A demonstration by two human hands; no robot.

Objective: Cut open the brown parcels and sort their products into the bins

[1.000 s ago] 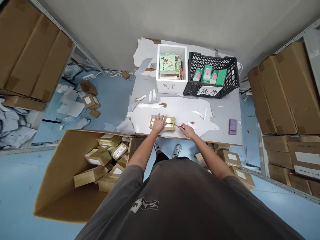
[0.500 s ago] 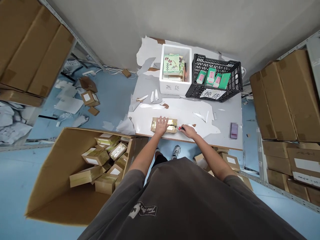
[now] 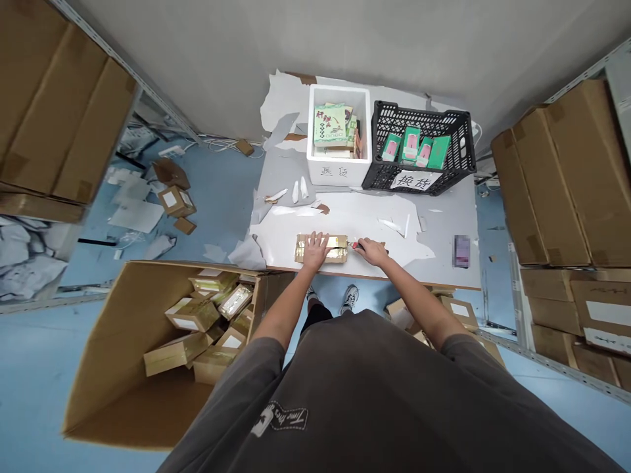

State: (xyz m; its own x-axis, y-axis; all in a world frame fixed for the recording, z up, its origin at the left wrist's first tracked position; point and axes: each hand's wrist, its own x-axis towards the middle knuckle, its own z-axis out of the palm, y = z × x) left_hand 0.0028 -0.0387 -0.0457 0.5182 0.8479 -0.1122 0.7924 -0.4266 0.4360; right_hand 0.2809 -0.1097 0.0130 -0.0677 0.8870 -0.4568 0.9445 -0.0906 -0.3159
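Note:
A small taped cardboard box [image 3: 337,253] lies flat near the front edge of the table [image 3: 444,230]. My left hand [image 3: 315,249] rests on its left half with the fingers spread. A dark slit runs along the middle of the box's top, right of that hand. My right hand [image 3: 373,251] is closed around a red and black utility knife [image 3: 358,246]. The knife's blade end points left and lies close to the box's right end; I cannot tell whether it touches.
Behind the box stand a white foam bin [image 3: 340,172] with booklets and a black plastic crate [image 3: 419,172] with green boxes. Paper scraps lie about the table. A large carton [image 3: 98,348] of parcels is at lower left. Shelves of cartons [image 3: 557,184] flank both sides.
My right hand has drawn the knife to the right, off the top of the box to its right end. A slit now shows along the box's top. My left hand stays on the box.

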